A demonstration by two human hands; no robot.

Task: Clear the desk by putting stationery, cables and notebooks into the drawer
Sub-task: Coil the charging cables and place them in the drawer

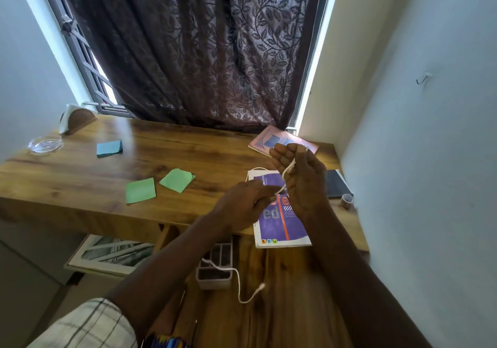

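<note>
Both my hands are raised over the right side of the wooden desk (188, 156). My right hand (301, 178) grips a white cable (236, 277) near its upper end. My left hand (242, 205) pinches the same cable lower down. The cable's free end with its plug hangs below over the open drawer (269, 294). A purple book (279, 226) lies under my hands at the desk's front edge. A pink notebook (269, 140) lies behind them, a dark notebook (336, 186) to the right. Two green paper pads (141, 190) and a blue pad (109, 148) lie on the desk's left half.
A small grey organiser tray (215, 269) sits in the drawer. A glass dish (44, 144) and a wooden napkin holder (78, 120) stand at the far left. A little round container (347, 200) sits by the right wall. A curtain hangs behind the desk.
</note>
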